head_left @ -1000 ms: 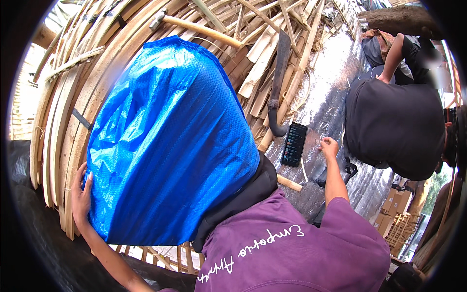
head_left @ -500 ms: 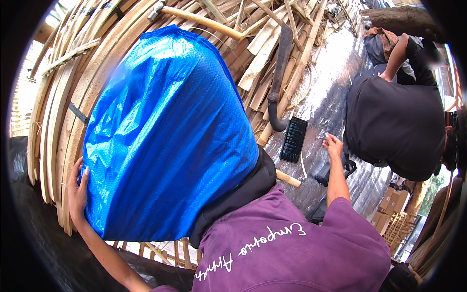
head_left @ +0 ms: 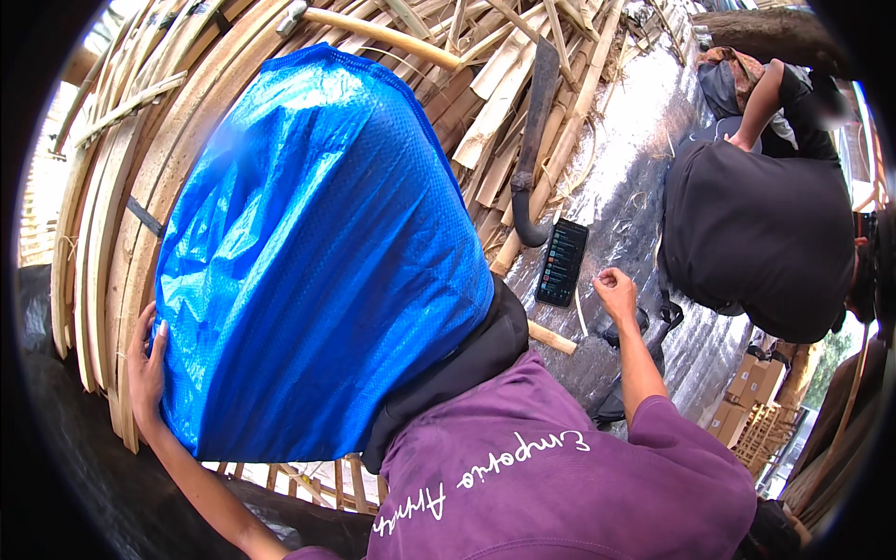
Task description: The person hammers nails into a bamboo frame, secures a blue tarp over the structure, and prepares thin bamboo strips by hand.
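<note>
A blue woven plastic sheet [head_left: 327, 252] covers my lap and legs, creased and shiny at the left. Against its lower left edge rests my left hand [head_left: 147, 369], thumb and fingers apart. My right hand [head_left: 617, 297] is raised on the other side, in the air just right of a black phone [head_left: 563, 263]. Its fingers are bent, with the tips pressed together; whatever may be between them is too small to make out. The phone lies with its screen lit, beside the curved dark handle end of a long blade [head_left: 534, 140].
Split bamboo strips [head_left: 495, 131] are heaped ahead, and long bundled strips [head_left: 140, 224] run along the left. A hammer [head_left: 373, 35] lies on top. At right, a person in black [head_left: 756, 233] sits bent over on the silvery floor sheet [head_left: 635, 196]. Cardboard boxes [head_left: 751, 383] stand behind.
My right hand has moved left and slightly down, nearer the phone, and its fingers have curled in more. My left hand stays at the blue sheet's edge.
</note>
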Demonstrator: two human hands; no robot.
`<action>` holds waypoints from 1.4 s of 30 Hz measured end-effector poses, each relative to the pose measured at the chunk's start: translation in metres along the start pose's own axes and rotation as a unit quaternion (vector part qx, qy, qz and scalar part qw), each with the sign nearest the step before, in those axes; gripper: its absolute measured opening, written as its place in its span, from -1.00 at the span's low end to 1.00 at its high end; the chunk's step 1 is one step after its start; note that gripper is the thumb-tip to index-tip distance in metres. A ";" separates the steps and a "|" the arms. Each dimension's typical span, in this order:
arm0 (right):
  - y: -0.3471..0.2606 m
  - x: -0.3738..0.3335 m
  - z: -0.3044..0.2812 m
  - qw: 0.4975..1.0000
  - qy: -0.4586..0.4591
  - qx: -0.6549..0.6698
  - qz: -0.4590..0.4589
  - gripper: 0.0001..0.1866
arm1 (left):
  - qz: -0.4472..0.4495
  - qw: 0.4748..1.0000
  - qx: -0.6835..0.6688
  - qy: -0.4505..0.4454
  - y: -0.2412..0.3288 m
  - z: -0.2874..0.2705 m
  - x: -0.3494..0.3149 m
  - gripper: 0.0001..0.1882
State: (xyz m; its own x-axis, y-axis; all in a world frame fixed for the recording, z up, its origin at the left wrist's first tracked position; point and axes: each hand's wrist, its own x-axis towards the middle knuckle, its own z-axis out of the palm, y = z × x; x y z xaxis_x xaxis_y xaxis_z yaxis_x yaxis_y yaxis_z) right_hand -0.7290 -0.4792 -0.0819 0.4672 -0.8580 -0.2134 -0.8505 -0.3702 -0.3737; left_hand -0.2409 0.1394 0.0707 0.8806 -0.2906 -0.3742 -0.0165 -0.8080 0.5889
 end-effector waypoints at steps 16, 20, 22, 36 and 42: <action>0.003 0.011 -0.007 0.996 0.043 -0.047 0.064 -0.79 | -0.009 1.000 0.001 0.002 0.009 0.003 -0.003 -0.50; -0.016 0.018 -0.009 0.997 0.072 -0.009 0.040 -0.84 | -0.004 1.000 -0.015 0.001 0.007 0.003 -0.002 -0.49; -0.038 0.014 -0.008 0.995 0.070 0.073 -0.006 -0.86 | -0.003 1.000 -0.022 -0.001 0.006 0.003 -0.002 -0.49; -0.088 -0.050 -0.001 0.956 -0.132 0.031 -0.261 -0.73 | 0.000 1.000 -0.029 -0.003 0.000 0.003 0.000 -0.50; -0.099 -0.053 0.009 0.955 -0.127 0.013 -0.267 -0.74 | -0.002 1.000 -0.014 0.001 -0.002 0.001 0.000 -0.50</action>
State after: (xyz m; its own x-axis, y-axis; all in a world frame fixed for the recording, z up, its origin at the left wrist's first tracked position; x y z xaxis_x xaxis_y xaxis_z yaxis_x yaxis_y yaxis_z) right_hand -0.6679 -0.3943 -0.0415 0.8788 -0.4345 -0.1972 -0.4702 -0.7184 -0.5127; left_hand -0.2414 0.1400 0.0685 0.8813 -0.2874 -0.3752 0.0001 -0.7938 0.6081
